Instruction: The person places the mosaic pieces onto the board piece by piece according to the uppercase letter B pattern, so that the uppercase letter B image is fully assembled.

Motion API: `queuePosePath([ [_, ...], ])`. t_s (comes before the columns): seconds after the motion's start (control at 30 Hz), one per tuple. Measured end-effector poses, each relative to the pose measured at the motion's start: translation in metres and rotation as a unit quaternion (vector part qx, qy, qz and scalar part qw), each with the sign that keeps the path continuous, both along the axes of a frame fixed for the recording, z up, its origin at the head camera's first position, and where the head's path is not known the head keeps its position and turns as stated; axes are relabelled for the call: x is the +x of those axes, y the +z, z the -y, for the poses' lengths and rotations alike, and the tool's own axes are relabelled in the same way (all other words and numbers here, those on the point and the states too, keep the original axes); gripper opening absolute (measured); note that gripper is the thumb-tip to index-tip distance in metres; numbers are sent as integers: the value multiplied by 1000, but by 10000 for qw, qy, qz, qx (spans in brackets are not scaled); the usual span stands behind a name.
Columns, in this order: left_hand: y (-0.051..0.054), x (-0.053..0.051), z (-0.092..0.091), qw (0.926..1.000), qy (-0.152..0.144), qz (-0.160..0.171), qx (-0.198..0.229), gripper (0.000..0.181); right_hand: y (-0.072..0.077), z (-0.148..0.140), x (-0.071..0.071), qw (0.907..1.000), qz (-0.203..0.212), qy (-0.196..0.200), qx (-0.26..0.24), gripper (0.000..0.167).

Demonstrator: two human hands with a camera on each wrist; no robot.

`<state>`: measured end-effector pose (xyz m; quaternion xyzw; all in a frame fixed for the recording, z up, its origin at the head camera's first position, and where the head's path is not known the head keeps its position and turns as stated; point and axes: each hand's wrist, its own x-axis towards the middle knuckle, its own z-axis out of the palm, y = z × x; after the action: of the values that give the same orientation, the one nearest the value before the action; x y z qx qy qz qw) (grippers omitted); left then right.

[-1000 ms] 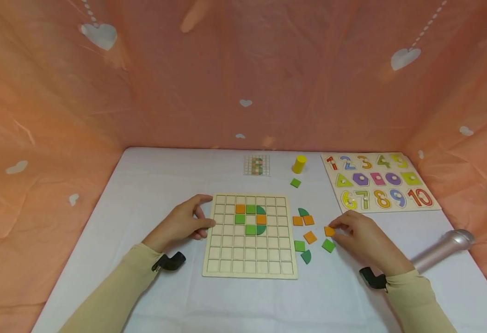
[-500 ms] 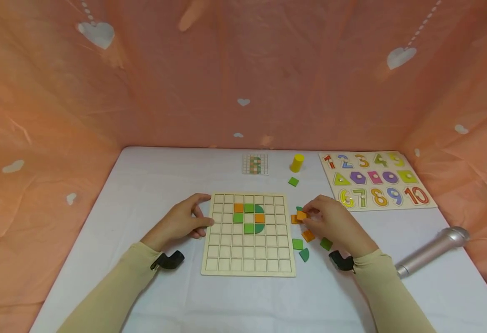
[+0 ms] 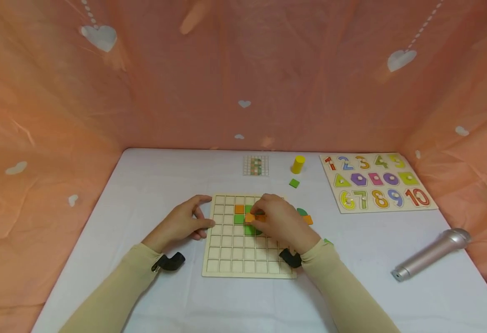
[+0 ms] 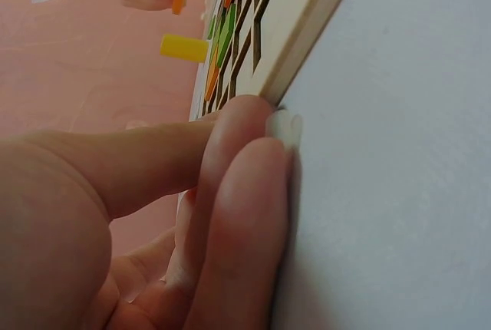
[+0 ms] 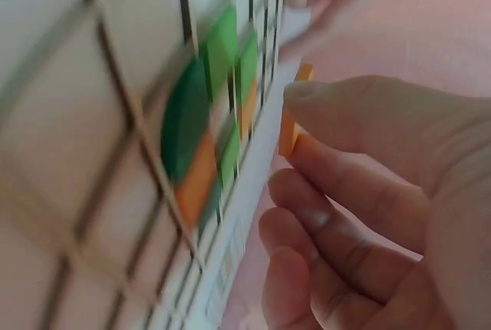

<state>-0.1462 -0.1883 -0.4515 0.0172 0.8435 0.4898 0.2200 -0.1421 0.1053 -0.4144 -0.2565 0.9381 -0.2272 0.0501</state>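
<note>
Peach drapes, white hearts, white-covered table

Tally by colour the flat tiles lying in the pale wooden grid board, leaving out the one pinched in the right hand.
Light green square tiles: 3
Orange square tiles: 2
Dark green quarter-circle tiles: 2
Total in the grid board: 7

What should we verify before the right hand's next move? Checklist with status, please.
1. Orange tile pinched in right hand: ok.
2. Orange tile clear of board: ok, gap visible in right wrist view.
3. Orange tile squared to a cell: cannot tell.
4. Left hand at board's left edge: ok.
5. Pattern card uncovered: ok.
6. Loose green tile by right sleeve fully visible: not ok, partly hidden.
</note>
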Motion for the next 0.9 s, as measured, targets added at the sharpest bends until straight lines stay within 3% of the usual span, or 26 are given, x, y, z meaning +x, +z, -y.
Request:
queuePosePath([
  [0.33,1,0,-1,10000,35,43,-82,79,-12,23,13,9996,-34,215,164,18],
  [0.57,1,-1,1,10000,-28,-18,-6,79,-13,27,16,9985,-340,285,322,17],
  [0.9,1,0,1,10000,-24,51,-13,79,-16,30,18,9983,-354,269,390,17],
])
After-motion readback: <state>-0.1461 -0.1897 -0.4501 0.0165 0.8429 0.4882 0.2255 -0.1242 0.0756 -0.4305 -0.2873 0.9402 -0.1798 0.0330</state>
